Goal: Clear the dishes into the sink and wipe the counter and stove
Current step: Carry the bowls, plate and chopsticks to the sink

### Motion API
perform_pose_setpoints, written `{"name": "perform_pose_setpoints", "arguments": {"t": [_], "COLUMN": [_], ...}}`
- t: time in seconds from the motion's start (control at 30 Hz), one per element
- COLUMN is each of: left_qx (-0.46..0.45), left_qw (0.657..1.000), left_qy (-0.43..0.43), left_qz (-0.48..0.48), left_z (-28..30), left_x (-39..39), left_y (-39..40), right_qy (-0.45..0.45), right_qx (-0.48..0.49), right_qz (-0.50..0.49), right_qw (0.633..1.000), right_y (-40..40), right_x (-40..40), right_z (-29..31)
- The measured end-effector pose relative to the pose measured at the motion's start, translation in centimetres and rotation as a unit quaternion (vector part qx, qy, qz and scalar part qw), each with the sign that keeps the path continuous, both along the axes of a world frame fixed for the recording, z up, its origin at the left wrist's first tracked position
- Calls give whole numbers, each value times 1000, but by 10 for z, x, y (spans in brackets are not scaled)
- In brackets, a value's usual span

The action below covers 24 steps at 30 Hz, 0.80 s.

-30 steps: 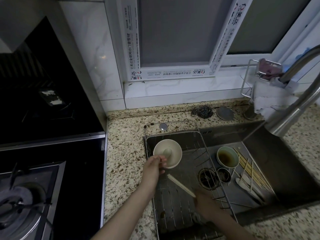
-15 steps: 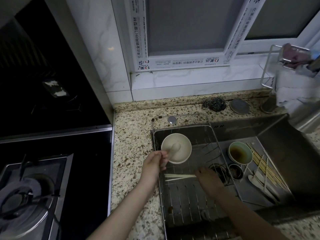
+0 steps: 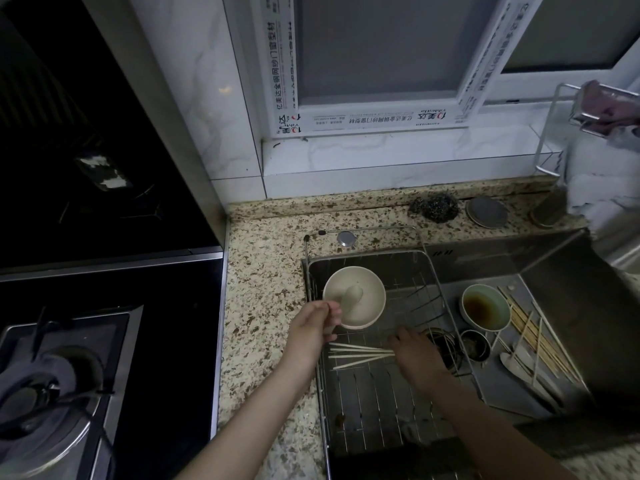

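Dim kitchen; marble-tiled wall (image 3: 194, 81), window (image 3: 377, 46) (frame stickered).

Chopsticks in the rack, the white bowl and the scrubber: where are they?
Chopsticks (image 3: 360, 355): head view, middle of the pale sticks on the rack.
White bowl (image 3: 369, 287): head view, inside wall right of the spoon.
Scrubber (image 3: 434, 206): head view, center of the dark ball on the counter.

White protective film (image 3: 363, 120) on the window frame (image 3: 242, 98) carries upside-down Chinese print w/ a red logo, running along the frame's bottom edge and up both its sides. Left strip reads approx. "亿美达金钢网纱门窗型材"; the smaller lines below it are too fine to read.
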State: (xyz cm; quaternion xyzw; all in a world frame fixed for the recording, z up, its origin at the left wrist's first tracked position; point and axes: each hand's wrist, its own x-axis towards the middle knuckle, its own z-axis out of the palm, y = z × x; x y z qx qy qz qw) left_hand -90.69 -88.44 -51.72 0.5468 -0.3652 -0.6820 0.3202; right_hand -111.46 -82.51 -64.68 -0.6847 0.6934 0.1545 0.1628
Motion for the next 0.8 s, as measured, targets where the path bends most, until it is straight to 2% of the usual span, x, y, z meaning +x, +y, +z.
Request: {"name": "perform_pose_setpoints", "arguments": {"t": [0.27, 0.37, 0.7, 0.8], "left_qx": [10, 5, 5, 8], "left_qw": [1000, 1000, 999, 999], "left_qy": [-4, -5, 3, 1], "left_qz": [-8, -9, -32, -44], "left_z": [-1, 1, 16, 26], "left_x": [-4, -9, -35, -49], "left_y": [1, 2, 10, 12], "right_qy": [-5, -17, -36, -73], "right_qx": [-21, -27, -35, -105], "right_qz": [44, 28, -15, -34], "right_qw": [999, 999, 999, 991], "right_y": [-1, 2, 12, 22], "right_x": [-1, -4, -8, -10], "right_z": [-9, -7, 55, 89]}}
